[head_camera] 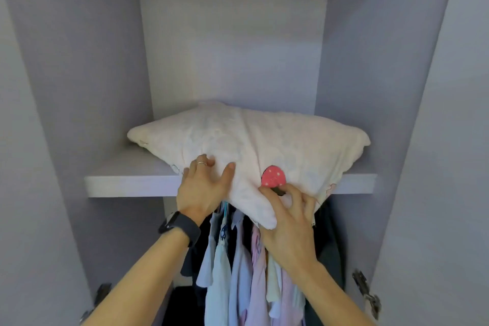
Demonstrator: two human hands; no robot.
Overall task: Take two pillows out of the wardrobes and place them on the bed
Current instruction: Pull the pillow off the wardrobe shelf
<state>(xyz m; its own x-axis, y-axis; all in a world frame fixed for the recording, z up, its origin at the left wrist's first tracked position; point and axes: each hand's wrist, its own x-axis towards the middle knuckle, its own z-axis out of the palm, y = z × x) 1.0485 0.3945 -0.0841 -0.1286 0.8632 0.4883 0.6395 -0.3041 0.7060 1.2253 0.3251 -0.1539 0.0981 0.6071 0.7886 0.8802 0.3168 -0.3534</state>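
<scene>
Pillow point(264, 137) on wardrobe shelf point(127, 182), strawberry print point(273, 177), both hands' grip; no legible writing.

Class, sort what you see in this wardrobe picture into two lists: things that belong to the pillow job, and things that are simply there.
Part of the job:
pillow
left hand
right hand
shelf

Simply there:
hanging clothes
watch
ring
hinges
</scene>
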